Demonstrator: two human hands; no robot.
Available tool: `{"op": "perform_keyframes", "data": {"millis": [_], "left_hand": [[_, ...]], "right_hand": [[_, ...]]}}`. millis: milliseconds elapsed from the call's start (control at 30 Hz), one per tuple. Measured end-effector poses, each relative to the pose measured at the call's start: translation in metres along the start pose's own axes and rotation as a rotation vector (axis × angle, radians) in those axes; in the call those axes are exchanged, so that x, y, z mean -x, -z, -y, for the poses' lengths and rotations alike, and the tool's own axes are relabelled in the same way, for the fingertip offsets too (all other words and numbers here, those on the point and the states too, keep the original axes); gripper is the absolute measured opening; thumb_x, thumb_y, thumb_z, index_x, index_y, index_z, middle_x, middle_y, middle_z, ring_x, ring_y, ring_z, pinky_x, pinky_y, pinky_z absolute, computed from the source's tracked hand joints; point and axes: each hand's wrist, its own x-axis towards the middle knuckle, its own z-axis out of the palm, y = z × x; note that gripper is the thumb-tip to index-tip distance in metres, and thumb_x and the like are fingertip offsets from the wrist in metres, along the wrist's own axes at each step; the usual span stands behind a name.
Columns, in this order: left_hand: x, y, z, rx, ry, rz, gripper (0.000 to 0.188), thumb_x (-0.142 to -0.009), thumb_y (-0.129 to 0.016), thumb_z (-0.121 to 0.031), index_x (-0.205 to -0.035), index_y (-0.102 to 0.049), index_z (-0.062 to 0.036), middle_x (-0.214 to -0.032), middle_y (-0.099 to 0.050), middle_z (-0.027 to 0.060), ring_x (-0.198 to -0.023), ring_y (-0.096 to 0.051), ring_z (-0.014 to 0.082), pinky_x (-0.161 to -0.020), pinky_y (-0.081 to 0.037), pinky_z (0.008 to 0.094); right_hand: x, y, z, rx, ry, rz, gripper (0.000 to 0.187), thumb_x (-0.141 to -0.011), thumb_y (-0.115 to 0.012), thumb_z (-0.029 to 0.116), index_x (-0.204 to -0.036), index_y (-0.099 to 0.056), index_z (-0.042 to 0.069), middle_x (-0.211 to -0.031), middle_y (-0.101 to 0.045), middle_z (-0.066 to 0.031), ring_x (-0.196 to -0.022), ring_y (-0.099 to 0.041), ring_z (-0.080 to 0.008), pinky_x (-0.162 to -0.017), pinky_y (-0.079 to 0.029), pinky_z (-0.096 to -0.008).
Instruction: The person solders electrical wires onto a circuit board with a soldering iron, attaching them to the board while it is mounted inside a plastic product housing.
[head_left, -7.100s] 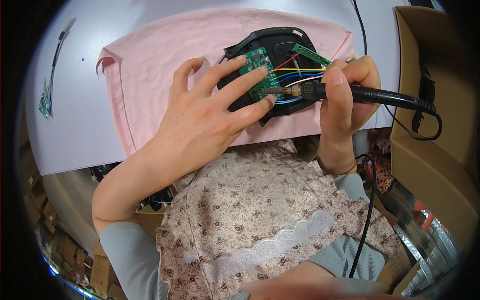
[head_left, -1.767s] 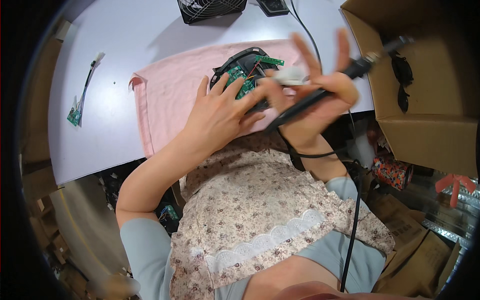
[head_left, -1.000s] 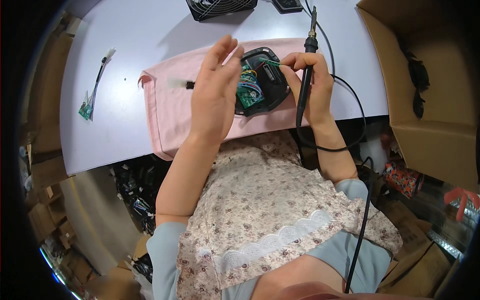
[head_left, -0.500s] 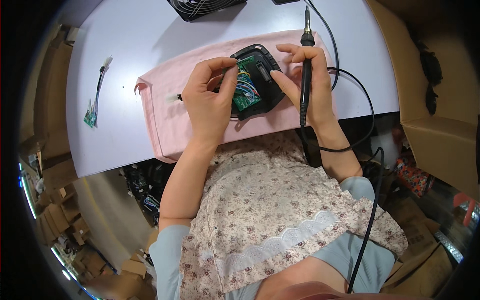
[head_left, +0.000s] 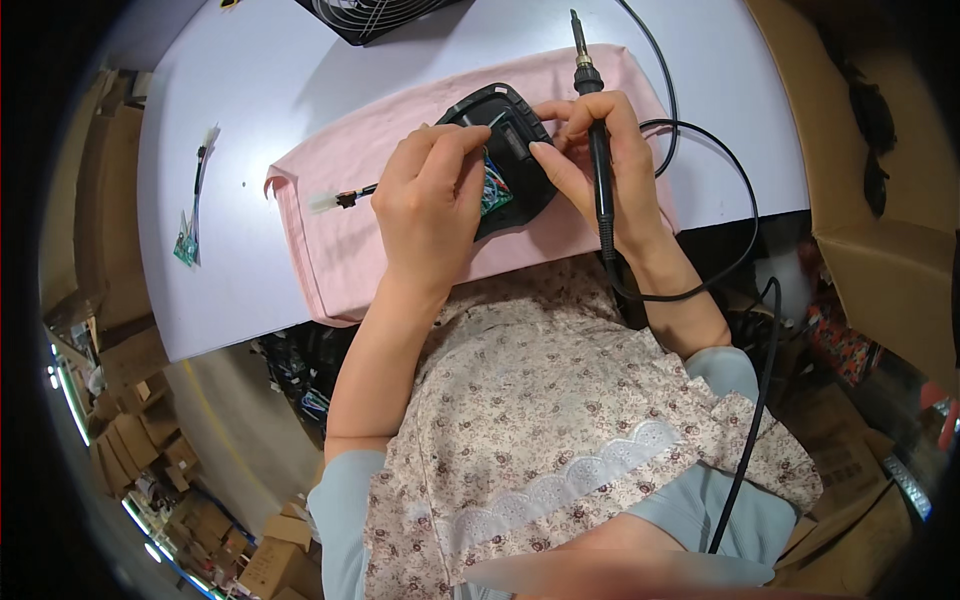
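A black plastic housing point(head_left: 528, 178) lies on a folded pink cloth point(head_left: 345, 250) in front of me. In it sits a green circuit board point(head_left: 496, 198) with coloured wires, tilted and partly covered by my fingers. My left hand point(head_left: 425, 195) is closed on the board's upper left part; its thumb is hidden. My right hand point(head_left: 630, 165) grips a soldering iron point(head_left: 601, 175), tip pointing up and away, while its thumb and forefinger side touch the housing's right edge. A white connector point(head_left: 326, 202) on short wires sticks out left of my left hand.
A second small green board point(head_left: 186, 246) with a wire lead lies at the table's left. A black fan point(head_left: 370, 15) stands at the far edge. The iron's black cable point(head_left: 745, 235) loops on the right, beside a large cardboard box point(head_left: 870, 270).
My left hand has moved slightly right over the board, covering more of it. My right fingers have come onto the housing's edge, and the iron has shifted slightly left.
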Motion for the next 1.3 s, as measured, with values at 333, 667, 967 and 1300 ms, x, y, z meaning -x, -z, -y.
{"op": "perform_keyframes", "data": {"millis": [333, 667, 967, 1300], "left_hand": [[-0.007, 0.003, 0.006, 0.048, -0.324, 0.091, 0.022, -0.080, -0.076, -0.003, -0.101, -0.071, -0.0069, -0.092, -0.073, 0.0076, -0.087, -0.071, 0.0286, -0.096, -0.057, 0.0458], [-0.010, -0.006, 0.005, -0.031, -0.367, 0.124, 0.020, -0.079, -0.080, -0.015, -0.096, -0.069, -0.0122, -0.085, -0.070, 0.0030, -0.082, -0.068, 0.0235, -0.084, -0.051, 0.0376], [-0.010, 0.006, 0.007, -0.024, -0.317, 0.237, 0.025, -0.080, -0.080, -0.021, -0.101, -0.068, -0.0130, -0.096, -0.072, 0.0015, -0.096, -0.066, 0.0239, -0.087, -0.047, 0.0389], [-0.010, 0.020, 0.026, -0.074, -0.409, 0.439, 0.034, -0.086, -0.075, -0.030, -0.113, -0.063, -0.0129, -0.126, -0.068, -0.0012, -0.112, -0.060, 0.0234, -0.095, -0.041, 0.0394]], "right_hand": [[0.001, -0.001, 0.002, 0.039, 0.033, -0.022, 0.031, -0.087, -0.076, 0.001, -0.105, -0.050, 0.004, -0.089, -0.068, -0.0045, -0.067, -0.058, -0.0083, -0.061, -0.049, -0.0243], [0.001, 0.002, 0.002, 0.047, 0.032, 0.060, 0.027, -0.094, -0.064, -0.008, -0.107, -0.044, 0.005, -0.115, -0.068, -0.0155, -0.081, -0.058, -0.0038, -0.070, -0.050, -0.0192], [0.001, 0.003, -0.001, 0.119, 0.073, 0.037, 0.026, -0.094, -0.064, -0.008, -0.105, -0.044, 0.005, -0.111, -0.069, -0.0163, -0.080, -0.061, -0.0046, -0.068, -0.050, -0.0176], [-0.007, 0.002, 0.001, 0.068, 0.011, 0.041, 0.027, -0.091, -0.067, -0.009, -0.101, -0.046, 0.005, -0.103, -0.068, -0.0155, -0.089, -0.065, -0.0082, -0.071, -0.052, -0.0196]]}}
